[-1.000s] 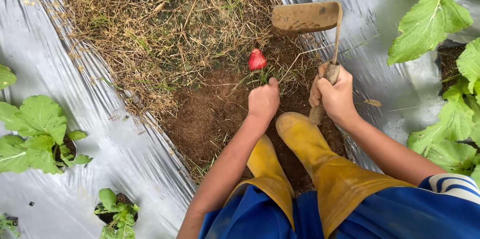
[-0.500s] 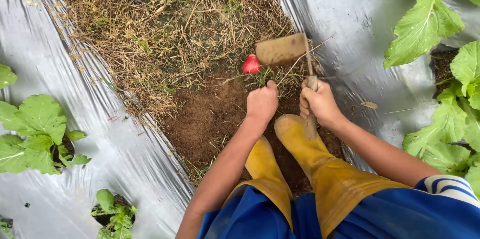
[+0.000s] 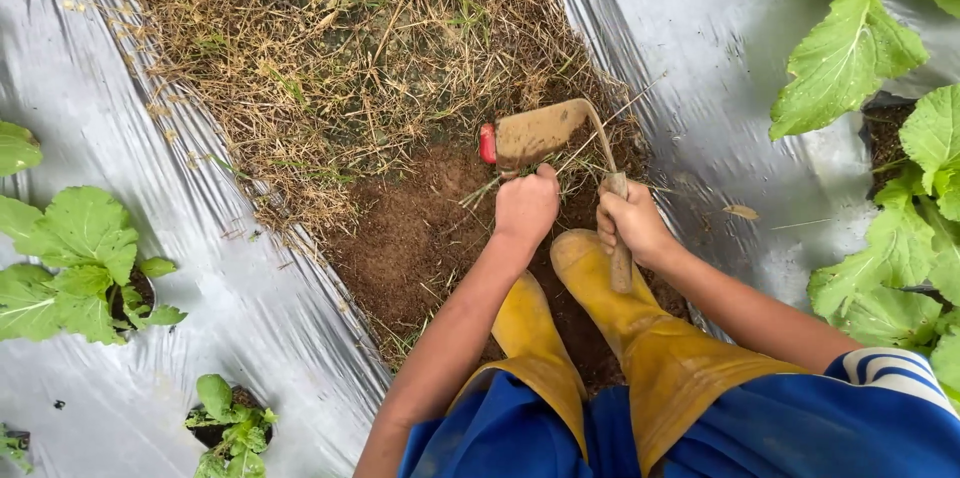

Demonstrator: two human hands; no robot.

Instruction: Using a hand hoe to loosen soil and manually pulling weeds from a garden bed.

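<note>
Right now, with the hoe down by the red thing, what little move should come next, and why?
Probably a short pull of the hoe back toward the yellow boots. Its blade sits at the edge where dry grass meets bare soil, the right hand grips the handle, and the left hand is closed just below the blade beside the red thing, so keep those fingers clear.
</note>
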